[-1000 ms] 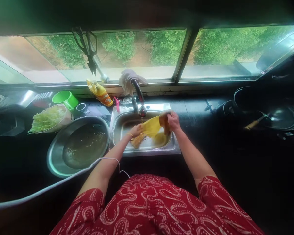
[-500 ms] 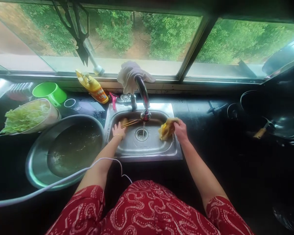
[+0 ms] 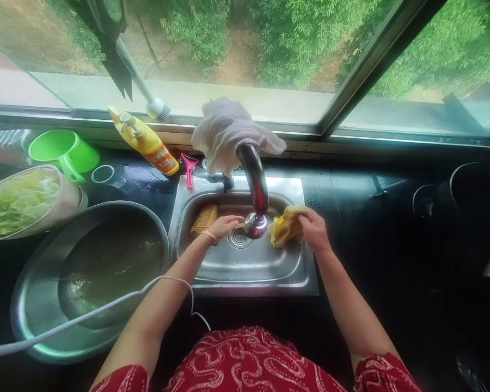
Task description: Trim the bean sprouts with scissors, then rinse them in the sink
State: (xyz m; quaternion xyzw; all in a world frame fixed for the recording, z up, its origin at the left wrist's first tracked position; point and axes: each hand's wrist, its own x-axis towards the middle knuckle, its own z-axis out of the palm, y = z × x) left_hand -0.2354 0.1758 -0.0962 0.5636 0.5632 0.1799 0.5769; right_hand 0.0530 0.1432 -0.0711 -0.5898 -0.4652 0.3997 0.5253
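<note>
My left hand (image 3: 227, 224) reaches over the sink (image 3: 245, 267), fingers stretched out toward the tap's metal spout head (image 3: 255, 224). The fingertips lie at or just beside it; contact is hard to make out. My right hand (image 3: 315, 231) pinches a yellowish wet cloth (image 3: 289, 223) at the basin's right side. A bright yellow part shows within its folds. Behind my left wrist, a golden-brown sponge-like block (image 3: 204, 216) lies in the basin's left corner. Below the spout is the drain (image 3: 240, 237), partly covered.
To the left stands a wide metal basin (image 3: 20, 305) of water, with a white cable (image 3: 106, 310) crossing it. Beyond are a bowl of leafy greens (image 3: 22, 198), a green mug (image 3: 63, 149), a yellow bottle (image 3: 147, 144) and a pink peeler (image 3: 189, 170). A pale cloth (image 3: 232, 133) drapes the tap.
My left hand has moved right, from the thin sticks at the basin's left to the spout head. My right hand still grips the cloth. The view has shifted closer; the water stream no longer shows.
</note>
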